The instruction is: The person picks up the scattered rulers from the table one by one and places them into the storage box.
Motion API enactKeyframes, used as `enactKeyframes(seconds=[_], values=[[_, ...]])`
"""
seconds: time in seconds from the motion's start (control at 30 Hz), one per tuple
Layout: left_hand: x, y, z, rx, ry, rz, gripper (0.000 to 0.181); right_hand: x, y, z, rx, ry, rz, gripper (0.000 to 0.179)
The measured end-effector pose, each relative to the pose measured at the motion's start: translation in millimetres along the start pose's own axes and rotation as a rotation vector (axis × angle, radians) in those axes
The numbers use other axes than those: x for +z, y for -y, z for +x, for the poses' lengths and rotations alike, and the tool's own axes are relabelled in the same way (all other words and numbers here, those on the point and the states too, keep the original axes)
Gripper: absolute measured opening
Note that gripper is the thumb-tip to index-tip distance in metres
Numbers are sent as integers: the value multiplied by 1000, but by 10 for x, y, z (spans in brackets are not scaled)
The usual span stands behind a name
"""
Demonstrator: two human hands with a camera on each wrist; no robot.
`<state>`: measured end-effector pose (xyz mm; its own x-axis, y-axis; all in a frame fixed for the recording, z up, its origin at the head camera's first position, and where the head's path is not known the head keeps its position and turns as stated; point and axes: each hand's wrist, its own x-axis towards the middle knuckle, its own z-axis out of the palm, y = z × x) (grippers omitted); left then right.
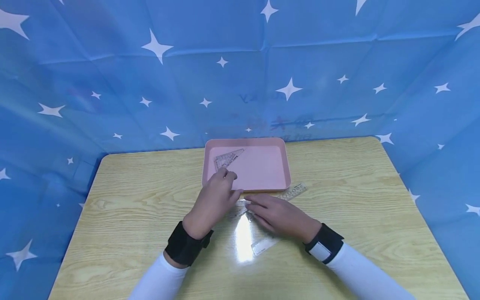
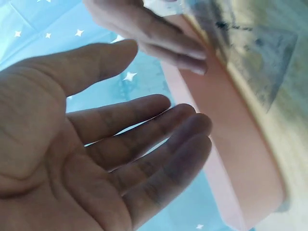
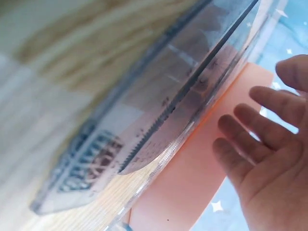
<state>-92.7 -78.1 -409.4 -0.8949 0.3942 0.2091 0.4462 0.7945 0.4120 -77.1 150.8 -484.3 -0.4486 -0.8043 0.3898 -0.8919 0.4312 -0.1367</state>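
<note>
My left hand (image 1: 213,198) reaches over the front left edge of a pink tray (image 1: 262,166). Inside the tray lies a clear set square (image 1: 228,159), just beyond those fingers. In the left wrist view the left palm (image 2: 106,149) holds nothing, its fingers loosely bent. My right hand (image 1: 277,212) hovers low over clear rulers in front of the tray; whether it touches them I cannot tell. The right wrist view shows its fingers (image 3: 260,127) spread and relaxed. One ruler with round holes (image 1: 294,191) extends past the tray's front right corner; a clear strip end (image 1: 264,245) shows below the hand.
Another clear piece (image 1: 238,210), partly hidden, lies between the hands. A pale wood-grain table (image 1: 356,187) carries everything, with a bright glare patch (image 1: 243,237) near the middle. Blue cloth with white stars (image 1: 225,83) hangs behind and at both sides.
</note>
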Motion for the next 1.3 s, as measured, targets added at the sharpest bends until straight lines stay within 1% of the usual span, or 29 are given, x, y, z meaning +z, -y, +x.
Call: enactKeyframes(seconds=[0.1, 0.17, 0.3, 0.4, 0.47, 0.53, 0.77, 0.9, 1.13, 1.3], values=[[15, -23, -65, 22, -1, 6, 28, 9, 0, 29, 17, 18, -7, 37], [29, -31, -108, 27, 12, 18, 25, 18, -1, 38, 29, 33, -13, 36], [80, -25, -195, 44, 72, 21, 20, 35, -3, 42, 61, 80, -13, 37], [140, -13, -257, 63, 118, 6, 20, 52, -8, 42, 90, 127, -15, 39], [188, -3, -293, 73, 136, 9, 20, 60, -10, 43, 110, 157, -23, 41], [240, 9, -324, 80, 149, 32, 22, 67, -11, 42, 131, 189, -40, 42], [401, 67, -389, 55, 202, 92, 28, 55, 15, 34, 188, 282, -82, 41], [453, 92, -402, 53, 203, 103, 29, 51, 21, 31, 195, 297, -91, 42], [523, 135, -399, 64, 198, 81, 24, 58, 22, 39, 193, 294, -115, 41], [562, 166, -406, 74, 195, 72, 22, 47, 37, 52, 208, 307, -112, 41]])
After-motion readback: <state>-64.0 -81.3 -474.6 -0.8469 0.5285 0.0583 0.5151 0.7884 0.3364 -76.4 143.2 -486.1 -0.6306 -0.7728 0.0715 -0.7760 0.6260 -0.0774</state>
